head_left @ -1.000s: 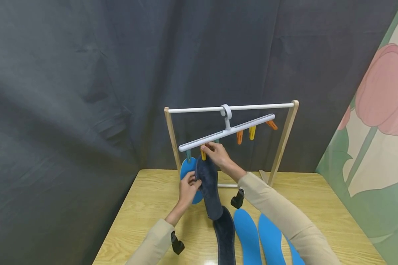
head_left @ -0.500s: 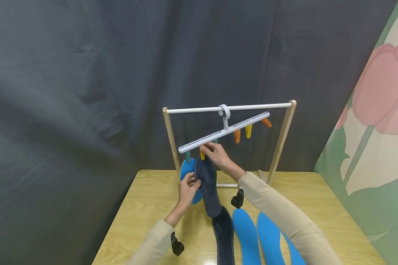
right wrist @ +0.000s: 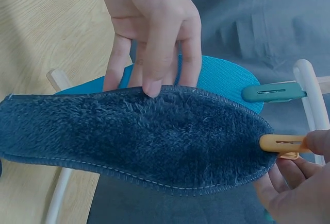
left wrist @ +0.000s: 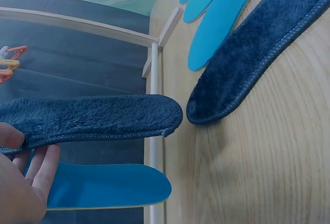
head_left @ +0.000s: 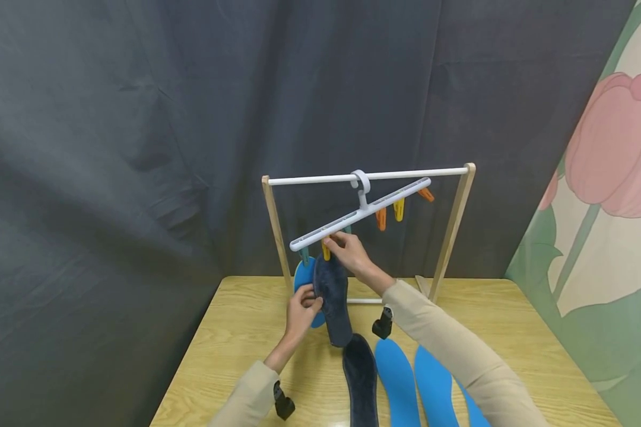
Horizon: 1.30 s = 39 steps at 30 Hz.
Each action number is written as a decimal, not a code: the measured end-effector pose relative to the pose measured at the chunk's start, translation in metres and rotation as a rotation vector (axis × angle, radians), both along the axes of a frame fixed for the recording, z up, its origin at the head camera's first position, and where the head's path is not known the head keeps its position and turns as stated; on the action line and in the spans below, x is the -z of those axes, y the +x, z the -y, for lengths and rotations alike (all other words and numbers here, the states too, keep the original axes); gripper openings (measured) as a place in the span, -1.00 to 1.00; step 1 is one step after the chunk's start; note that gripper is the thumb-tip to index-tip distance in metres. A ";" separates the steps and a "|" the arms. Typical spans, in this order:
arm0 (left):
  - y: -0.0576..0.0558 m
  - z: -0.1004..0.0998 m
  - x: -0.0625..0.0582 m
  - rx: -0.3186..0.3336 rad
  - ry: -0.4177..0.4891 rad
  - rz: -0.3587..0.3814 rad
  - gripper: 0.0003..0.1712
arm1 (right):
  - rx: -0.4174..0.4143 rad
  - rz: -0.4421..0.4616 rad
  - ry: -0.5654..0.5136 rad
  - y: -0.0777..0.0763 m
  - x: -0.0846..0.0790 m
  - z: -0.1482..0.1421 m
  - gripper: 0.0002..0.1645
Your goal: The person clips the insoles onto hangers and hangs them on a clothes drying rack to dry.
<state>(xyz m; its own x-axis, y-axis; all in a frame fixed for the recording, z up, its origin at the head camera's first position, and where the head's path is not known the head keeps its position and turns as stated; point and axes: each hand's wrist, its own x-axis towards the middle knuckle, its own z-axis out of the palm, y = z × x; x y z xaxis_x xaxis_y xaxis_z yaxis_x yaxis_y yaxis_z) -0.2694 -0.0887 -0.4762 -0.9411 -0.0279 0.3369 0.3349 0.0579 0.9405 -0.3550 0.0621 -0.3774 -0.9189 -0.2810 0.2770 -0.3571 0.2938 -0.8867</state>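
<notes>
A dark fleecy insole (head_left: 332,302) hangs toe up below the white hanger (head_left: 331,226). My left hand (head_left: 301,311) pinches its left edge, with the thumb on the fleecy face in the right wrist view. At the insole's top, my right hand (head_left: 351,254) pinches a yellow clip (right wrist: 281,143) between thumb and fingers. The clip's tip overlaps the insole's edge. Behind it hangs a blue insole (left wrist: 108,185), held by a teal clip (right wrist: 273,92) at the hanger's left end. The hanger tilts, its left side lower.
The hanger hooks over a white rod (head_left: 411,174) on a wooden-legged rack (head_left: 454,231). More clips, orange (head_left: 381,219) and yellow (head_left: 399,209), hang on its right half. On the wooden table (head_left: 246,350) lie another dark insole (head_left: 361,379) and several blue ones (head_left: 395,379).
The hanger has tilted a little more, left end down and right end up. The held insole's lower end has shifted slightly left. Both hands keep their grips.
</notes>
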 end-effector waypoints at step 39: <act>0.013 0.005 0.029 -0.008 0.012 0.002 -0.73 | 0.081 -0.047 0.006 -0.002 0.003 -0.002 -0.68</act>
<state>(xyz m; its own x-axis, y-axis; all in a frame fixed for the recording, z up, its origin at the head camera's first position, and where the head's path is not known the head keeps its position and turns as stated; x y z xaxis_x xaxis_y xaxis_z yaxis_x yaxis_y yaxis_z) -0.2567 -0.0941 -0.5051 -0.9414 -0.0395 0.3348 0.3329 0.0492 0.9417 -0.3571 0.0637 -0.3808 -0.9247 -0.2081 0.3187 -0.3730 0.3286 -0.8677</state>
